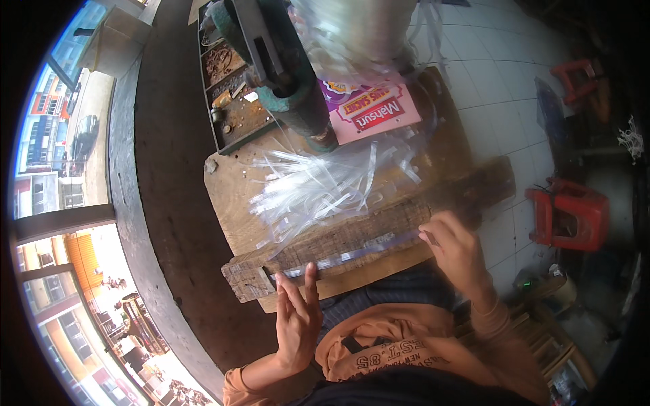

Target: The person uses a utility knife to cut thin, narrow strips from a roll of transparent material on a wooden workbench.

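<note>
A narrow clear plastic strip (345, 256) lies stretched along the side of a worn wooden beam (325, 237). At its right end my right hand (455, 252) is closed in a pinch on the strip. My left hand (298, 321) is at the beam's left end, fingers stretched out and apart, fingertips touching the strip beside a small block (265, 278). Just beyond the beam, a loose heap of similar clear strips (318, 186) covers part of the wooden tabletop (233, 203).
Behind the heap stands a heavy green and dark metal machine (305, 101). A compartment tray (237, 139) of small parts sits left of it; a pink printed package (379, 115) and a blurred plastic bundle (359, 34) lie right. Red stools (575, 215) stand on the tiled floor.
</note>
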A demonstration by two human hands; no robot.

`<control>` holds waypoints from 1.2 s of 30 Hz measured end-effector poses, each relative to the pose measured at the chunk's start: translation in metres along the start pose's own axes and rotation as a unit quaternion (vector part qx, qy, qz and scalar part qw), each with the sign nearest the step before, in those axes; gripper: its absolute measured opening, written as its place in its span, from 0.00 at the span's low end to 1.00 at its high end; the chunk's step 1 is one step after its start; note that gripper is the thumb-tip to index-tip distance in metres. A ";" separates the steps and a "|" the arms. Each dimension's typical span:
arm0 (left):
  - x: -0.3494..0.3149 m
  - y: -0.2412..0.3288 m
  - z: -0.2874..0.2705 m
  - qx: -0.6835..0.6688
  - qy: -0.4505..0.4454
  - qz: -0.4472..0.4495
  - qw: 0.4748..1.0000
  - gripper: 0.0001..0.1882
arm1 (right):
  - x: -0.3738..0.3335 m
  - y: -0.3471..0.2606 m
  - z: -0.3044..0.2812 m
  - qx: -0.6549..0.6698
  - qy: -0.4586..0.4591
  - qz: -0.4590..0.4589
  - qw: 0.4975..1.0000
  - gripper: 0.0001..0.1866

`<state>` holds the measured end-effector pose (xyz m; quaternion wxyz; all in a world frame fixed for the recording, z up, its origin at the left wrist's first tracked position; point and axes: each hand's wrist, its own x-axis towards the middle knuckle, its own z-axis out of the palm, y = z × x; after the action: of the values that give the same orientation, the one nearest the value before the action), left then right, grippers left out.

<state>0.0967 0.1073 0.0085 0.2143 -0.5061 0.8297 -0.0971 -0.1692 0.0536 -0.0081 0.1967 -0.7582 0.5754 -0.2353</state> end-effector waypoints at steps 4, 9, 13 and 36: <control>0.001 0.001 0.000 0.015 -0.007 0.005 1.000 0.34 | 0.003 -0.001 -0.005 -0.023 -0.041 -0.006 0.999 0.09; 0.002 0.002 -0.001 0.004 -0.007 0.003 1.000 0.33 | 0.005 -0.001 -0.009 -0.031 -0.069 -0.030 0.997 0.07; 0.002 0.001 -0.002 0.008 -0.006 0.008 1.000 0.32 | 0.004 0.000 -0.011 -0.053 -0.087 -0.035 0.994 0.07; 0.001 -0.009 -0.002 0.010 -0.007 0.044 0.999 0.32 | 0.057 0.033 -0.060 -0.059 -0.208 0.166 0.962 0.11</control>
<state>0.1028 0.1020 0.0141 0.2295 -0.4676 0.8486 -0.0920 -0.2169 -0.0115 0.0290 0.3034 -0.6942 0.6526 -0.0025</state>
